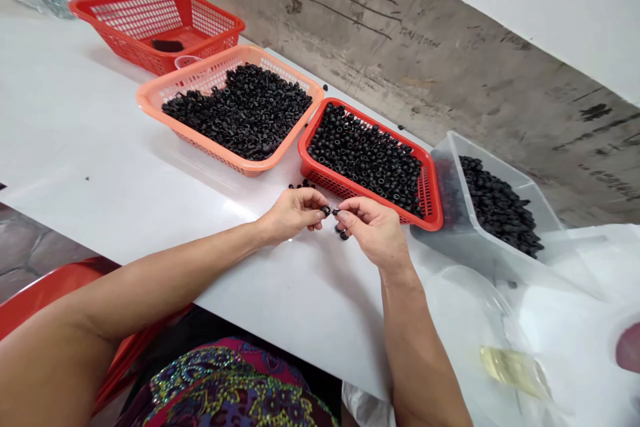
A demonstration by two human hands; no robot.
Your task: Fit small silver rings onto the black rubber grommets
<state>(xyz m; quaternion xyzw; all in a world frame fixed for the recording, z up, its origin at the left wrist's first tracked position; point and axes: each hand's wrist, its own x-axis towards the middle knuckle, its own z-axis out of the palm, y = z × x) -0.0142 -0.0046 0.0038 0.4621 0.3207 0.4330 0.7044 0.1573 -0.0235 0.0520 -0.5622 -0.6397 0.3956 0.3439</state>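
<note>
Over the white table, in front of the small red basket, my two hands meet with their fingertips close together. My left hand [300,213] pinches a small black ring-like part [325,211]. Between thumb and forefinger, my right hand [374,225] grips another small black piece [335,212], whose exact shape is too small to make out. Several loose black parts [341,233] lie on the table beneath the fingers, and more black parts [303,184] sit just behind my left hand. The red basket [434,203] close by is full of round black parts with holes.
An orange basket [145,95] heaped with small black rings stands at the back left. Behind it is a larger red basket [95,13] with a dark block inside. At right, a clear plastic bin [480,240] holds black pieces. A concrete wall [400,47] borders the table.
</note>
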